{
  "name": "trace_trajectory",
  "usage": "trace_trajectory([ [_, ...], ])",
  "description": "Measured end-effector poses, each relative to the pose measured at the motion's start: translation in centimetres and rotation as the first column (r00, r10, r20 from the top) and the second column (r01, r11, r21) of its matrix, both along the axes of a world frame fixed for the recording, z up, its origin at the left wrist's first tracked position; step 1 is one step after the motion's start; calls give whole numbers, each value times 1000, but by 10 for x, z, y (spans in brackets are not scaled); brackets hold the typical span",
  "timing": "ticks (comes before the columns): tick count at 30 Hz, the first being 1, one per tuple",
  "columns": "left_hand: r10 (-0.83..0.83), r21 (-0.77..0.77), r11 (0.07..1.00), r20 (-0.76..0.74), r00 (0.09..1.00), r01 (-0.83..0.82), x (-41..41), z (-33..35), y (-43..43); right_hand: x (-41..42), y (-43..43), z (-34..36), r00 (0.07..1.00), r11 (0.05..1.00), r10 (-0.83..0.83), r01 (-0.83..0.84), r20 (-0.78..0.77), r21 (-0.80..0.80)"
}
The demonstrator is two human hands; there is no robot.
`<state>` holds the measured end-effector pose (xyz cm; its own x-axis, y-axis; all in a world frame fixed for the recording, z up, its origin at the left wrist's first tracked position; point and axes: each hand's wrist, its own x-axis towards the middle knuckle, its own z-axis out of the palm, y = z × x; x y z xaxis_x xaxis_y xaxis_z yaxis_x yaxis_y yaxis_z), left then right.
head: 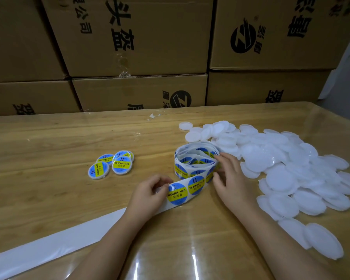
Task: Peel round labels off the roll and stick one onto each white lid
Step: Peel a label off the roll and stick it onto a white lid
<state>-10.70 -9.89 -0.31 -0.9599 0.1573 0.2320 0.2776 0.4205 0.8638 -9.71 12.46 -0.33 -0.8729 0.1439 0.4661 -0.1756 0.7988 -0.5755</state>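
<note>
A loose roll of round blue-and-yellow labels (pixel 196 162) stands on the wooden table (pixel 49 142). Its strip runs down-left to my left hand (pixel 150 193), which pinches the backing beside the end label (pixel 177 194). My right hand (pixel 228 178) grips the right side of the roll, fingers curled over its rim and thumb on the outside. The empty white backing strip (pixel 55 245) trails away under my left forearm to the lower left. A large heap of plain white lids (pixel 281 164) lies to the right. Several labelled lids (pixel 111 165) sit in a cluster left of the roll.
Stacked cardboard boxes (pixel 141 47) form a wall along the table's far edge. Small white scraps (pixel 153 116) lie near that edge. The table is covered by a glossy clear sheet. The lid heap reaches close to the right edge.
</note>
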Motion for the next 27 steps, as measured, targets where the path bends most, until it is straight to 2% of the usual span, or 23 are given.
trace_trajectory([
  [2,7,-9,1000,11,1000,-7,-1,0,1,0,3,3,988,988,-153,153,16,27],
  [6,10,48,999,53,999,-13,-1,-1,2,1,8,4,911,886,-412,399,6,239],
  [9,6,97,995,89,996,-15,-2,-3,1,2,8,2,877,847,-473,424,90,320],
  [12,2,160,987,118,993,-21,-1,-2,1,2,11,-1,839,800,-508,376,194,468],
  [14,2,188,982,138,990,-29,0,-1,2,1,12,-2,841,790,-500,345,207,507],
  [18,2,199,979,163,987,-35,-1,-1,3,-2,7,-2,890,805,-416,265,187,530],
  [23,-4,206,978,170,985,-31,-1,-2,3,-3,6,-4,915,854,-356,237,188,464],
  [27,-1,229,973,181,984,-41,-2,-2,3,-3,6,-2,931,918,-332,281,152,280],
])
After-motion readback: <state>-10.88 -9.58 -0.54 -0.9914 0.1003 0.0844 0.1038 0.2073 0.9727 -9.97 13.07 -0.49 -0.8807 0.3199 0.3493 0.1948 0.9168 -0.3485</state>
